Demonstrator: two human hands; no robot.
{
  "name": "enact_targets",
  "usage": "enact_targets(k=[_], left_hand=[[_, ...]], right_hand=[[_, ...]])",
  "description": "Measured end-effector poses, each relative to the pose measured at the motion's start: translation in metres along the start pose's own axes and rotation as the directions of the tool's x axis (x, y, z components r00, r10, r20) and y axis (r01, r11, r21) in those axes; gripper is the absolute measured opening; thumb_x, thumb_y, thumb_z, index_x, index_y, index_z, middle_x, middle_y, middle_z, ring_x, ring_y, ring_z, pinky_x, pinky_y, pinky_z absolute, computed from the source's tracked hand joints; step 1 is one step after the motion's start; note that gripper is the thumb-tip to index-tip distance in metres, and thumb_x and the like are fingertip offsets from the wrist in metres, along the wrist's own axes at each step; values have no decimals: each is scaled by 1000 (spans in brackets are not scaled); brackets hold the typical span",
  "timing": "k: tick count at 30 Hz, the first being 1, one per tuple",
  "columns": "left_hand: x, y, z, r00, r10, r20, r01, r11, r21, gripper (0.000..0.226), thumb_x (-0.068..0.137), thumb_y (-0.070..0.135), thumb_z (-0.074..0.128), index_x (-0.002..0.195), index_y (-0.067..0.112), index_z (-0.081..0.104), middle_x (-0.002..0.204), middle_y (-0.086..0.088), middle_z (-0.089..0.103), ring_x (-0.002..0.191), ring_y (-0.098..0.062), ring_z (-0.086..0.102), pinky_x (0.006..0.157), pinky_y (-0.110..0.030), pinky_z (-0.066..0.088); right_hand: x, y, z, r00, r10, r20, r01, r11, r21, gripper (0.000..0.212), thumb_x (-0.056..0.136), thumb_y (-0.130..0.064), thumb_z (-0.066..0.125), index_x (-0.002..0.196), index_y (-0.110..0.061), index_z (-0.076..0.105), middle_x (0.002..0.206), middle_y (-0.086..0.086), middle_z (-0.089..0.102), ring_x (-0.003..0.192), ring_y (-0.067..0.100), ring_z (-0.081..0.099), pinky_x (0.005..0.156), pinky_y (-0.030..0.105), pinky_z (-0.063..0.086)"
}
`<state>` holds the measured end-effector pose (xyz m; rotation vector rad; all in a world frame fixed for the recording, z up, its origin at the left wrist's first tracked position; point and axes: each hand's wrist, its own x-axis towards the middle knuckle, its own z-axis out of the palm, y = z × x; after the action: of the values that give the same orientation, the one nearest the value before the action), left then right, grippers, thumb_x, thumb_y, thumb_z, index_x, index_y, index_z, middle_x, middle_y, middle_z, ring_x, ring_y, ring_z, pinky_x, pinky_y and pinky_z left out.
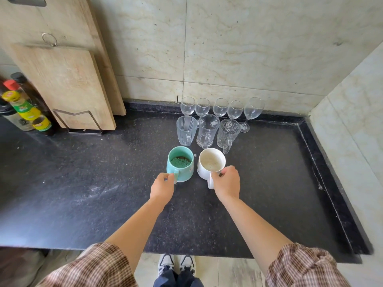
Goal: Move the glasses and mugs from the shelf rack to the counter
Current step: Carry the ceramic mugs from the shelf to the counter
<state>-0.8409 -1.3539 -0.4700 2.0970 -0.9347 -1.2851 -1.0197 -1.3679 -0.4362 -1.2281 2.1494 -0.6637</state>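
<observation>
A teal mug (180,162) and a white mug (210,162) stand side by side on the black counter (83,183). My left hand (162,187) grips the teal mug's handle. My right hand (227,182) grips the white mug's handle and touches its rim. Behind them stand three clear glass mugs (207,131) in a row. Further back, against the wall, stands a row of several stemmed wine glasses (221,107). The shelf rack is out of view.
Two wooden cutting boards (68,85) lean in a metal holder at the back left. Sauce bottles (27,108) stand at the far left. Tiled walls close the counter at the back and on the right. The counter's front edge is near my feet.
</observation>
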Motion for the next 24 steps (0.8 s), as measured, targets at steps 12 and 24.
enact_targets(k=[12,24], left_hand=[[-47,-21,-103,954,201,-225,-153,965,211,28,96,31,32,95,13,53,78,-4,61,62,-20,49,50,-29,39],[-176,-146,-246,789,153,-595,26,959,282,28,96,31,41,110,11,53,112,-16,57,107,-35,53,89,-37,42]], right_hand=[[-47,-70,48,763,-535,363,582,813,-25,23,88,-23,60,106,-9,56,110,4,57,103,24,52,85,34,41],[-228,-145,125,252,-711,657,933,358,29,34,94,-35,49,124,-18,49,125,4,50,121,23,39,92,37,42]])
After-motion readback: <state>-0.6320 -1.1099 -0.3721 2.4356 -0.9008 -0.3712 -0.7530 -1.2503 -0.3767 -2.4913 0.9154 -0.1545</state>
